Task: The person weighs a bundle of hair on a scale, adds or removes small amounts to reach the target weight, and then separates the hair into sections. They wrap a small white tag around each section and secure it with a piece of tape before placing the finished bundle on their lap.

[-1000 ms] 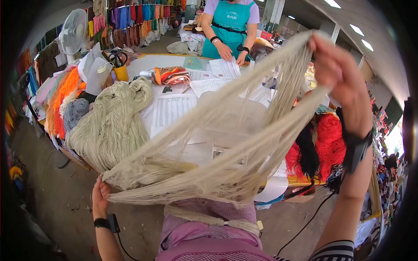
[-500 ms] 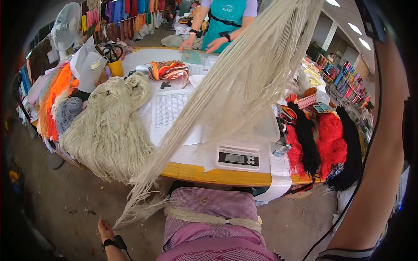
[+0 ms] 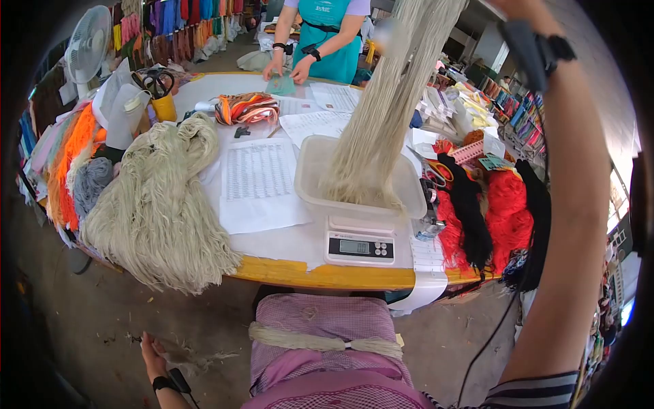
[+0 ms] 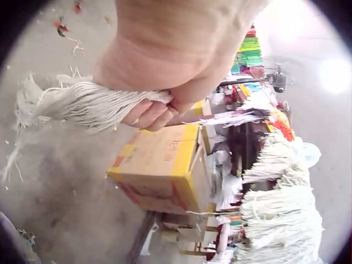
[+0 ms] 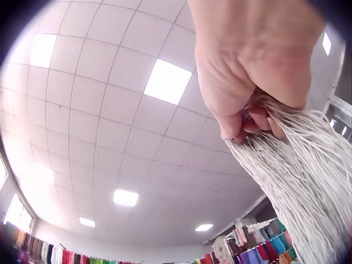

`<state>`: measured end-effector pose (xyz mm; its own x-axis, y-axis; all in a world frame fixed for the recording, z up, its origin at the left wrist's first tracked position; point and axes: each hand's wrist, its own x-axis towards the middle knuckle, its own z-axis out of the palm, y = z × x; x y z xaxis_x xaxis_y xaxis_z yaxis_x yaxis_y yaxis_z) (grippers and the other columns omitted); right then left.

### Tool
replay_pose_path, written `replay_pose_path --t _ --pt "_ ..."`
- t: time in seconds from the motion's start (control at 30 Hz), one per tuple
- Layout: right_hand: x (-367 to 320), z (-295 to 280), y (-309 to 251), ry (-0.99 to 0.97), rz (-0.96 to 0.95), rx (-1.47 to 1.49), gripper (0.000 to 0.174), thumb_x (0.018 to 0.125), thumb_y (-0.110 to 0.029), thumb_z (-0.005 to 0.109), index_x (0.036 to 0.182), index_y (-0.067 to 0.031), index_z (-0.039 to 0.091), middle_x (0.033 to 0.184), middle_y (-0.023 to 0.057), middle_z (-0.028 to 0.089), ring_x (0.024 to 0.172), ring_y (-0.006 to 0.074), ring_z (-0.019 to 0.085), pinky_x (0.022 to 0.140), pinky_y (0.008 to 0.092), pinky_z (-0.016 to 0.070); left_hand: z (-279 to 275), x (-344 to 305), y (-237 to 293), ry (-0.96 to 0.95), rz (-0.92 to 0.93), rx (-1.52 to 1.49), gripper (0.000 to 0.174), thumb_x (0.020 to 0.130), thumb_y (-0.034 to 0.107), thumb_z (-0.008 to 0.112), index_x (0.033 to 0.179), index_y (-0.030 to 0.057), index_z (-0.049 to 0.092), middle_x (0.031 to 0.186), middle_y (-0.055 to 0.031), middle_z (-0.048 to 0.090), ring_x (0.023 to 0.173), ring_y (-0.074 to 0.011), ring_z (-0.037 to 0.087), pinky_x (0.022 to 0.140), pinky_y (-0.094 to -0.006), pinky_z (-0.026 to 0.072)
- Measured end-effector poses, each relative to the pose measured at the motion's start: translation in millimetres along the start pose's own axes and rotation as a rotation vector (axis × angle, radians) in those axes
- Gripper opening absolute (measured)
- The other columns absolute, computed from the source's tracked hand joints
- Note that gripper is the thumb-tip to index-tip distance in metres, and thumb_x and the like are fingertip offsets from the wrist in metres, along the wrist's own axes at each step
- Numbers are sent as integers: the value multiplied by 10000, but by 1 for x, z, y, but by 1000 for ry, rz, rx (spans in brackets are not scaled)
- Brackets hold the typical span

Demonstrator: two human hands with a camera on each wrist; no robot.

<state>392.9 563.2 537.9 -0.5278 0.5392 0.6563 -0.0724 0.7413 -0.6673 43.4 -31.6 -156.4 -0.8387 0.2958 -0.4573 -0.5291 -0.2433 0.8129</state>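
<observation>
My right hand (image 3: pixel 524 9) is raised at the top of the head view and grips a long beige yarn hank (image 3: pixel 388 116). In the right wrist view its curled fingers (image 5: pixel 258 121) hold the gathered strands. The hank's lower ends hang over a translucent plastic tub (image 3: pixel 312 167). Low at the left, beside my lap, is my left hand (image 3: pixel 154 356). The left wrist view shows its fingers (image 4: pixel 148 114) curled round a short bunch of pale yarn strands (image 4: pixel 91 104), whose frayed end spreads away from the hand.
Behind a digital scale (image 3: pixel 361 247) stands the tub. A large beige yarn pile (image 3: pixel 157 204) covers the table's left side; red yarn (image 3: pixel 507 211) and black yarn (image 3: pixel 470 218) lie at right. Printed sheets (image 3: pixel 255 177) are spread centrally. A person in a teal apron (image 3: pixel 327 41) stands opposite.
The hank was stretched between both hands; now it hangs from the right hand alone, over the tub. My right hand rose, and my left hand dropped lower. The scale and tub came into view.
</observation>
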Motion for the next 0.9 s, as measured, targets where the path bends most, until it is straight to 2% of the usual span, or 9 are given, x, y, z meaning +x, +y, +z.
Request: replay_pose_path --t 0.1,0.17,0.23,0.3,0.37,0.43,0.7,0.8,0.9 --pt "-25 3 72 -443 184 -174 177 977 -199 530 964 -36 597 928 64 636 848 202 631 806 353 561 48 -4 23 -60 62 57 281 937 369 593 789 151 495 693 37 475 636 -109 488 645 -241 379" --pt "-85 32 115 -500 -36 -614 348 909 -395 632 969 -56 580 650 -19 549 527 75 494 507 281 440 72 -5 35 -125 135 87 303 941 381 589 776 148 486 681 34 471 641 -116 495 663 -242 384" --pt "-133 51 165 -486 82 -706 450 815 -433 724 1041 -76 567 755 56 610 690 185 594 646 362 479 98 -17 52 -74 139 195 333 946 404 580 760 150 471 656 19 467 635 -122 492 668 -263 405" --pt "-198 72 194 -341 -93 -995 459 813 -343 722 1092 -39 520 791 116 652 710 281 653 752 410 469 135 -47 69 -132 146 125 332 959 392 563 758 145 470 646 12 466 638 -125 496 678 -275 415" --pt "-252 88 184 -331 -104 -1027 527 762 -290 761 1118 -50 454 851 134 651 758 333 653 853 438 418 157 -65 82 -186 154 57 332 972 379 545 755 140 468 636 4 465 641 -128 500 688 -287 424" --pt "-295 95 181 -212 -246 -875 541 713 -239 792 1101 -44 469 895 121 643 822 330 634 897 462 371 169 -72 91 -366 228 -36 336 996 356 506 753 126 469 633 -3 477 640 -131 506 701 -299 436" --pt "-354 84 158 -291 -162 -837 521 647 -192 805 1053 -42 515 976 125 563 938 336 550 844 448 405 279 -141 120 -543 341 120 305 1008 315 475 898 51 579 646 -27 536 672 -162 555 806 -334 478" --pt "-342 81 145 -236 -152 -852 492 637 -194 806 1026 -54 540 982 115 560 920 330 551 797 434 438 311 -159 115 -742 214 77 365 1013 302 451 1103 -24 588 685 -59 596 743 -204 608 813 -344 486" --pt "-333 80 138 -251 -193 -992 462 631 -193 806 1005 -70 564 981 105 557 917 313 557 754 403 463 348 -184 103 -865 133 88 368 1014 304 444 1194 -2 542 703 -60 615 739 -202 605 791 -340 488"
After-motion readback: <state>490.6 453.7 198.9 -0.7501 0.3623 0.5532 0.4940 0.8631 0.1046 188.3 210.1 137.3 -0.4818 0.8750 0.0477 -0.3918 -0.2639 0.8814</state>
